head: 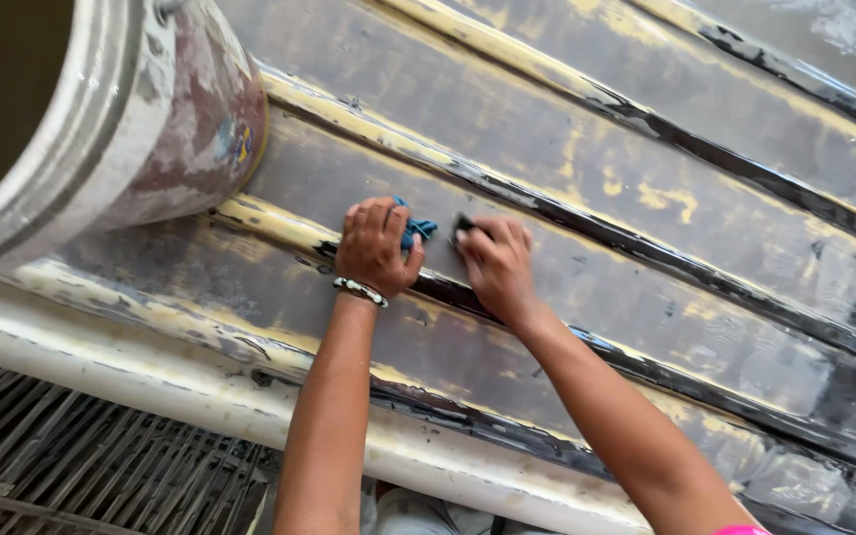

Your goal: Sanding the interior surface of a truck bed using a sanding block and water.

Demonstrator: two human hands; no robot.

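My left hand (376, 248) is closed around a blue cloth (418, 232) and presses it against a worn, ribbed metal panel (587, 149) with grey and yellow paint. A beaded bracelet sits on that wrist. Just to the right, my right hand (497, 266) holds a small dark piece (464, 228) flat against the same raised rib, fingers bent over it. The two hands are almost touching. What the dark piece is I cannot tell.
A large paint-stained bucket (141, 119) rests on the panel at the upper left. A pale rounded edge (200, 391) borders the panel below, with a dark metal grate (81, 466) beneath it at the lower left.
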